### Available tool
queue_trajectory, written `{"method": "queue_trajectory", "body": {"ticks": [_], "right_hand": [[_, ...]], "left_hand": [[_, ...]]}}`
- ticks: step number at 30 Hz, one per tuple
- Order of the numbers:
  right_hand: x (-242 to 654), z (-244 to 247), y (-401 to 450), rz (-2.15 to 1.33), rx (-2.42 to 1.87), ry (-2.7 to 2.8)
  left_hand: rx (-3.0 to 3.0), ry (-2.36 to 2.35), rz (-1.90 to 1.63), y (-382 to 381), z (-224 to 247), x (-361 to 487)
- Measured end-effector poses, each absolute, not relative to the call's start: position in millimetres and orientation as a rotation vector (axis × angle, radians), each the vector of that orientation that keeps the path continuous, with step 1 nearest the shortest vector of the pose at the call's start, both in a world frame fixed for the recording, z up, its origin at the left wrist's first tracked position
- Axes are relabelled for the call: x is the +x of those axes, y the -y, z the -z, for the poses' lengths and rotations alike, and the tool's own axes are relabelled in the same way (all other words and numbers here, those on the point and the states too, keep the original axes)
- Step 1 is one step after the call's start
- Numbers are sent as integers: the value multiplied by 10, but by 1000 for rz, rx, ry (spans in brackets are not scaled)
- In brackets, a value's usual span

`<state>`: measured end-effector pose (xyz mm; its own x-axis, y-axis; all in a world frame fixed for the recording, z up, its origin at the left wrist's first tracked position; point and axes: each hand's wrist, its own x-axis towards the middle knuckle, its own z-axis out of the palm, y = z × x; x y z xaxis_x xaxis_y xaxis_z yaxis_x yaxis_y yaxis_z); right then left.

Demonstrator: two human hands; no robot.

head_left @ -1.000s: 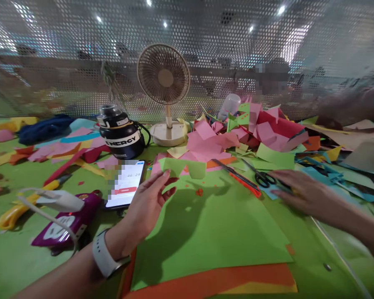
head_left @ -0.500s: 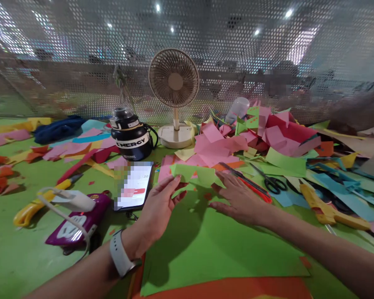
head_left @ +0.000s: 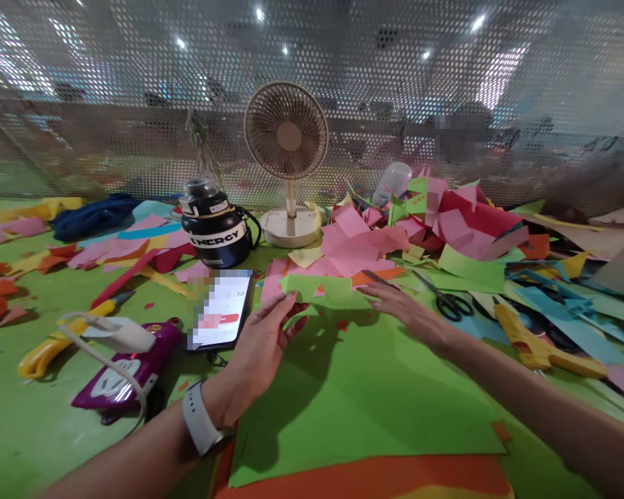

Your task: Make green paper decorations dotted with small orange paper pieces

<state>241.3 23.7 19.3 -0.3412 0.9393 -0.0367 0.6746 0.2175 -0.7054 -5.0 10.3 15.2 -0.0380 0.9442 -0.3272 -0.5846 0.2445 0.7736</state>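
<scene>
My left hand (head_left: 263,339) pinches the left end of a small light green paper piece (head_left: 317,287), thumb and fingers closed on it. The piece is held just over the large green paper sheet (head_left: 364,395). To the right of the piece, my right hand (head_left: 408,312) has its fingers stretched out, pointing left, with no thing seen in its grip. The dark tip of a cutter (head_left: 377,277) shows just beyond those fingers; its red handle is hidden by the hand. Small red paper bits (head_left: 342,324) lie on the green sheet.
A phone (head_left: 223,308), purple power strip (head_left: 127,374) and yellow-handled tool (head_left: 57,339) lie left. Behind stand a dark bottle (head_left: 215,235) and a fan (head_left: 287,132). Pink paper scraps (head_left: 356,239), black scissors (head_left: 452,305) and a yellow glue gun (head_left: 535,339) are right.
My right hand has shifted slightly right and up, away from the green piece, and now covers the cutter's red handle. The left hand keeps its pinch. The view has shifted slightly.
</scene>
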Motion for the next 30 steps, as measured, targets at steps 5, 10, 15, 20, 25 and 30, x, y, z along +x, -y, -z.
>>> {"method": "queue_trajectory", "body": {"ticks": [5,10,15,20,25,30], "right_hand": [[2431,-347,-116,-1157,-1355,1715],[2229,-508,-32,-1216,-1254,1618],[2015,-539,-13,-1206,-1203,1746],[1891,-564,-6,-1033,-1305,2012],[1850,-564,-1,-885,-1333,2138],[1807,-552,7,-762,-1336,2220]], "left_hand": [[474,-971,-1288,-73,-165,-34],[528,-953,-1198,38,-154,20],[534,-919,-1142,146,-154,70],[565,-878,-1130,189,-180,66],[655,-852,-1113,184,-193,53],[662,-845,-1109,176,-162,55]]}}
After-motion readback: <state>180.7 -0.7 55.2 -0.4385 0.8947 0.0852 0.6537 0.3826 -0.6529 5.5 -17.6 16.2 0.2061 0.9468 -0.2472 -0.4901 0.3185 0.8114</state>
